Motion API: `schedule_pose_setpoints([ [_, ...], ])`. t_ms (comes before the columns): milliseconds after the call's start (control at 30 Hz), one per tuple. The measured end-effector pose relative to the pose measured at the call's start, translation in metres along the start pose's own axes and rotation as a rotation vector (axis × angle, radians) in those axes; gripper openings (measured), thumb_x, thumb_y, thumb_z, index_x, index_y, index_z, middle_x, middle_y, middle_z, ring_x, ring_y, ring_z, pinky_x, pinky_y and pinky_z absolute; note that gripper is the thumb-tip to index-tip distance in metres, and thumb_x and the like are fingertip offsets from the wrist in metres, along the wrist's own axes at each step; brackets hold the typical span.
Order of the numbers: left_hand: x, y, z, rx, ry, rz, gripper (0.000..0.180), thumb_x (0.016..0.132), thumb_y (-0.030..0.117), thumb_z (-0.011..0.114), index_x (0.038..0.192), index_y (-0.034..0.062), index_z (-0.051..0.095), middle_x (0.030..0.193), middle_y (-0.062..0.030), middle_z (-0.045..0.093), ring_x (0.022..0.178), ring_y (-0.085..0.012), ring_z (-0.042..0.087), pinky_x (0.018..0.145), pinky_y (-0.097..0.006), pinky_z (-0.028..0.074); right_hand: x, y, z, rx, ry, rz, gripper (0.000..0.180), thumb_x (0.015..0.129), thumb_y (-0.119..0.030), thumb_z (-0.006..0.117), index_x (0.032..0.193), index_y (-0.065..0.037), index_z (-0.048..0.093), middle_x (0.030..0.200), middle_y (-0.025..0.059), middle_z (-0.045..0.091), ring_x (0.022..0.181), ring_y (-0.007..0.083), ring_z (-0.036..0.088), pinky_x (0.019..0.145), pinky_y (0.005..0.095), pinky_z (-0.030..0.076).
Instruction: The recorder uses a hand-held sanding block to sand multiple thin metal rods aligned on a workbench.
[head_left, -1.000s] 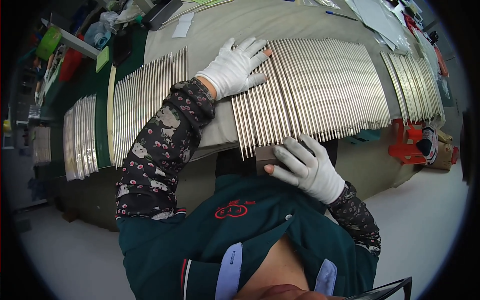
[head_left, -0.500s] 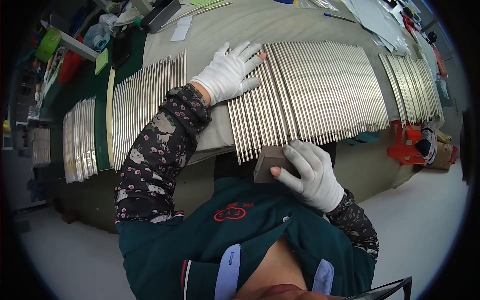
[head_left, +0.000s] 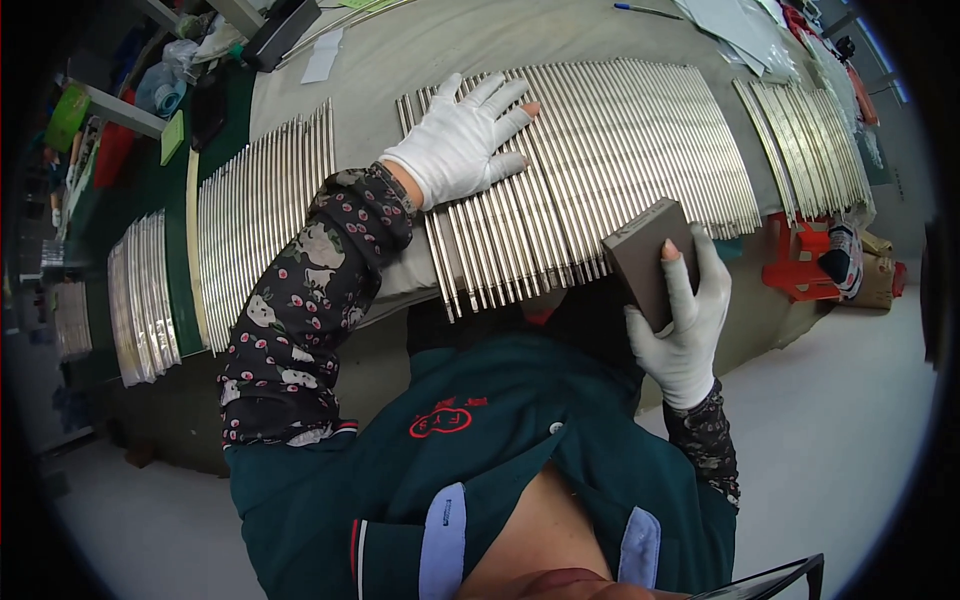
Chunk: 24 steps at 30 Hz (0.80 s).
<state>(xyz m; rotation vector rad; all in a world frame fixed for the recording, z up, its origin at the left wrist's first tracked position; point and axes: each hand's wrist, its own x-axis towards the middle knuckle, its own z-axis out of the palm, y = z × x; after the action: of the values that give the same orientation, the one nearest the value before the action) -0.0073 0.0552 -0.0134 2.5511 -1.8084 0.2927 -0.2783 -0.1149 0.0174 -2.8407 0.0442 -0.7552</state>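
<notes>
the left hand [head_left: 462,140], in a white glove, lies flat with fingers spread on the middle batch of metal rods [head_left: 600,170], which is laid side by side on the grey-covered table [head_left: 480,40] at about twelve o'clock from the person. it grips nothing. the right hand [head_left: 685,320], gloved too, is at three o'clock, curled around a grey sanding block [head_left: 650,255] held just at the near ends of those rods. another rod batch [head_left: 260,220] lies at ten o'clock, and one more [head_left: 810,145] at two o'clock.
</notes>
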Motion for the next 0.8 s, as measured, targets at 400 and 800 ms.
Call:
schedule_pose_setpoints([
  [400, 0.001, 0.003, -0.007, -0.039, -0.012, 0.0, 0.061, 0.091, 0.04, 0.05, 0.142, 0.0103, 0.035, 0.15, -0.0136, 0.029, 0.138, -0.0312, 0.028, 0.112, -0.051, 0.021, -0.014, 0.015, -0.001, 0.013, -0.029, 0.014, 0.09, 0.059, -0.009, 0.073, 0.141, -0.018, 0.037, 0.135, 0.0246, 0.039, 0.114, 0.0385, 0.046, 0.092, 0.0452, 0.038],
  [800, 0.001, 0.005, -0.008, -0.046, -0.033, -0.012, 0.062, 0.09, 0.039, 0.052, 0.142, 0.0101, 0.035, 0.151, -0.014, 0.027, 0.138, -0.0313, 0.027, 0.111, -0.053, 0.021, -0.01, -0.002, -0.006, 0.062, -0.089, 0.025, 0.086, 0.056, -0.015, 0.077, 0.135, -0.016, 0.044, 0.132, 0.0241, 0.041, 0.109, 0.0377, 0.048, 0.09, 0.0454, 0.04],
])
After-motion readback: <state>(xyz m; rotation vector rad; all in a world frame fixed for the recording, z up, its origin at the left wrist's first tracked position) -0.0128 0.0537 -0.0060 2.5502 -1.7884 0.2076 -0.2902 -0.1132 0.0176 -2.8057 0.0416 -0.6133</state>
